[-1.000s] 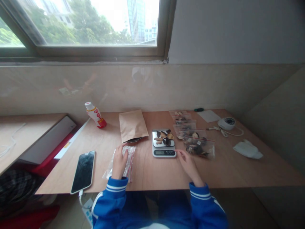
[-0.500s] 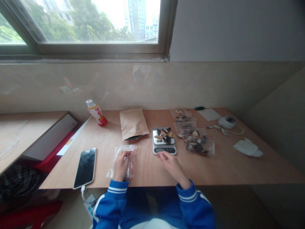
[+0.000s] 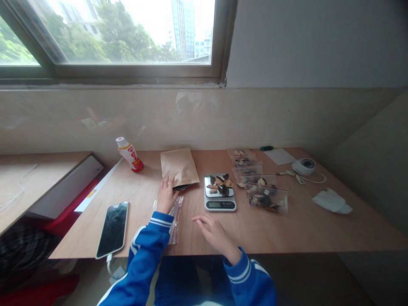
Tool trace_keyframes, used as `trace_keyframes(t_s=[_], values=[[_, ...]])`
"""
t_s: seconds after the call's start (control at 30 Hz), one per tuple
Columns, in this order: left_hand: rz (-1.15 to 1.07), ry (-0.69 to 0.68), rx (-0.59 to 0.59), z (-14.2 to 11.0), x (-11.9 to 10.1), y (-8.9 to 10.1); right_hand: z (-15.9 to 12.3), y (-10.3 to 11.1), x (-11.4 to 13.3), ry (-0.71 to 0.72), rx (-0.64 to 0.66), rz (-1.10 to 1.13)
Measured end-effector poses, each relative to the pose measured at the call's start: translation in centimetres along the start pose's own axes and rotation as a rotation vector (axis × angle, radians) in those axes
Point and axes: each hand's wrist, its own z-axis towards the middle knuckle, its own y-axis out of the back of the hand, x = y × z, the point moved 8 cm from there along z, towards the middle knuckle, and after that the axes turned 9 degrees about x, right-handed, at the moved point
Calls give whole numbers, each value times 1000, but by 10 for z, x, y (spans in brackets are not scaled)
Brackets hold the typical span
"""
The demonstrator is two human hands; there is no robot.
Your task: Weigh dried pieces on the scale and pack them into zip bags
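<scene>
My left hand (image 3: 167, 194) reaches to the near left corner of a brown paper pouch (image 3: 180, 166), fingers stretched out over its open mouth. Beneath that hand and wrist lie clear zip bags (image 3: 174, 225) with red seal lines. My right hand (image 3: 212, 231) hovers over the near part of the table, holding nothing, its fingers extended to the left. Just beyond it stands a small digital kitchen scale (image 3: 219, 205), its display too small to read. Dried brown and dark slices (image 3: 221, 183), perhaps mushroom or herb, rest on the scale's plate.
Several filled zip bags (image 3: 266, 199) lie in an overlapping row right of the scale. Farther right are a white camera (image 3: 302, 166) with its cable, a white crumpled cloth or tissue (image 3: 331, 200) and paper (image 3: 279, 156). At left are a phone (image 3: 113, 229) and a bottle (image 3: 129, 154).
My left hand has moved forward from the clear zip bags to the paper pouch. My right hand has drawn back and left from the scale's front edge, uncovering its display.
</scene>
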Motion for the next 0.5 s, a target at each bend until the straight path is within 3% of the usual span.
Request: trace_keyframes(t_s=[0.1, 0.17, 0.33, 0.5], values=[[-6, -14, 82, 26, 3, -4, 15, 1, 10, 87, -29, -38], [-21, -28, 76, 29, 0, 4, 36, 3, 20, 158, -58, -94], [-182, -137, -73, 15, -33, 56, 90, 1, 49, 264, -136, -448], [-315, -25, -221, 8, -48, 99, 90, -8, 76, 288, -38, -662]])
